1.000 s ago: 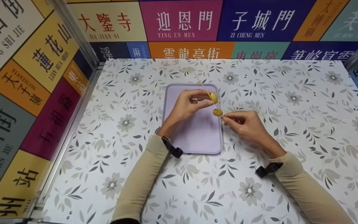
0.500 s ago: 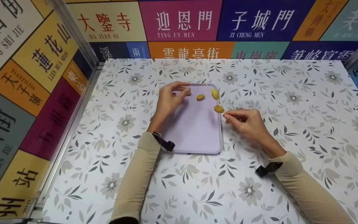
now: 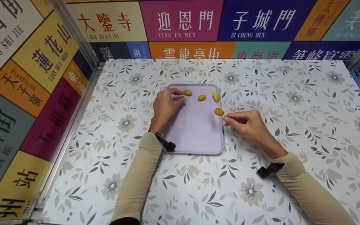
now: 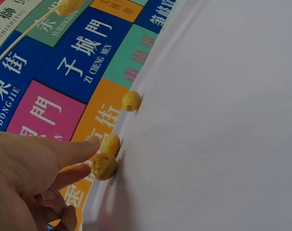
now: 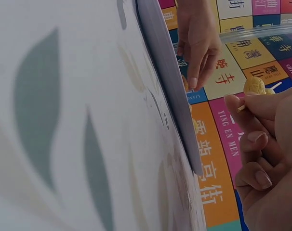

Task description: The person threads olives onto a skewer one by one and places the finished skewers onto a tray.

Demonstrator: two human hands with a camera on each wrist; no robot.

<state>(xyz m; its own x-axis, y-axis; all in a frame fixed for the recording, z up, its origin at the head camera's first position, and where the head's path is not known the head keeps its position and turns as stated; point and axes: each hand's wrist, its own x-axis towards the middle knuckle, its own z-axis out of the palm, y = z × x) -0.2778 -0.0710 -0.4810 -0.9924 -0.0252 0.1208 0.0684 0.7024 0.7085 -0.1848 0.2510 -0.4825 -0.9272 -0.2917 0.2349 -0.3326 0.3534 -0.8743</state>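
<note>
My right hand (image 3: pixel 244 123) pinches the lower end of a thin wooden skewer (image 4: pixel 28 33) between thumb and fingers. Two wrinkled yellow-green, olive-shaped fruits are on it, an upper fruit (image 3: pixel 216 97) and a lower fruit (image 3: pixel 219 112), above the lilac tray's (image 3: pixel 192 137) right edge. Over the tray's far left part, my left hand (image 3: pixel 167 106) reaches with thumb and forefinger apart. Its fingertips are at a loose fruit (image 3: pixel 187 92). Another loose fruit (image 3: pixel 201 97) lies to the right. The left wrist view shows a further fruit (image 4: pixel 104 166) close by the fingers.
The tray lies on a table (image 3: pixel 308 125) with a white floral cover. Colourful panels with printed characters (image 3: pixel 184 23) stand along the back and left side. A black wrist camera (image 3: pixel 269 170) sits on the right sleeve; another is on the left.
My left hand has left the skewer's upper fruit and moved left to the loose fruits on the tray. The right hand keeps holding the skewer in nearly the same place.
</note>
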